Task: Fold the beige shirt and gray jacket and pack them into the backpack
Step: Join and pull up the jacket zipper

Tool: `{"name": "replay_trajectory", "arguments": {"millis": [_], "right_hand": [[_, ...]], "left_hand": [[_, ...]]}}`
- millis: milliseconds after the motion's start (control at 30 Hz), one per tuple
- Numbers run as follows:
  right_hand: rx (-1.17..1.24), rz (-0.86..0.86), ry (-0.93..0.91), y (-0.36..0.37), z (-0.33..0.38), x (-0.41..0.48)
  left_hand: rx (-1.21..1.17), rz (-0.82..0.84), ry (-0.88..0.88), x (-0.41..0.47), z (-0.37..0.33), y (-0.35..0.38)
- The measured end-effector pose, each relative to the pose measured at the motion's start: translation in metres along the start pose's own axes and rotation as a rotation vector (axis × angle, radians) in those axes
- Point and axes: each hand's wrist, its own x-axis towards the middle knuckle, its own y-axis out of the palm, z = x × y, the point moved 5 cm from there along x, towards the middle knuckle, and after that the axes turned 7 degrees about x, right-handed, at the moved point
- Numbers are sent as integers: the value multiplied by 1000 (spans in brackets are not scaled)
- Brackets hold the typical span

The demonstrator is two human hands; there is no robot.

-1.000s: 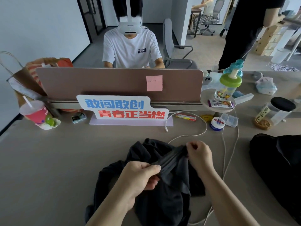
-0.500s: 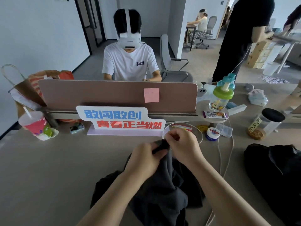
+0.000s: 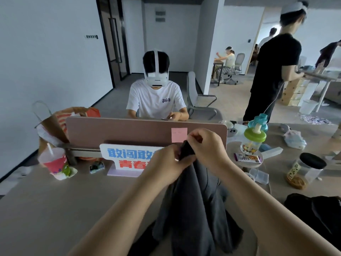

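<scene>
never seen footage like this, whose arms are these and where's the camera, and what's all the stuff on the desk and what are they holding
There is no machine here. The picture comes from a camera worn on a person's head, looking forward and down, so the two arms rising from the bottom edge are that person's own.

Their left hand and right hand both pinch the top of a dark gray jacket. It hangs from the fingers, with its lower part on the desk.

A black backpack lies at the right edge. Further back are a pink divider, a blue-and-red sign, a pink cup with a straw, a green-lidded bottle and a black-lidded jar.

No beige shirt is in view.
</scene>
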Motion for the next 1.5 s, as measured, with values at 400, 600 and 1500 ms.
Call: {"name": "replay_trajectory", "arguments": {"millis": [400,600,1500], "right_hand": [[-56,-102,-88,-46,37,48],[-65,-179,-82,-54,40,68],[400,373,134,-48,4,25]], "left_hand": [[22,-66,140,-31,-11,-43],[229,189,179,-48,-11,-43],[-907,-19,43,56,-63,-102]]}}
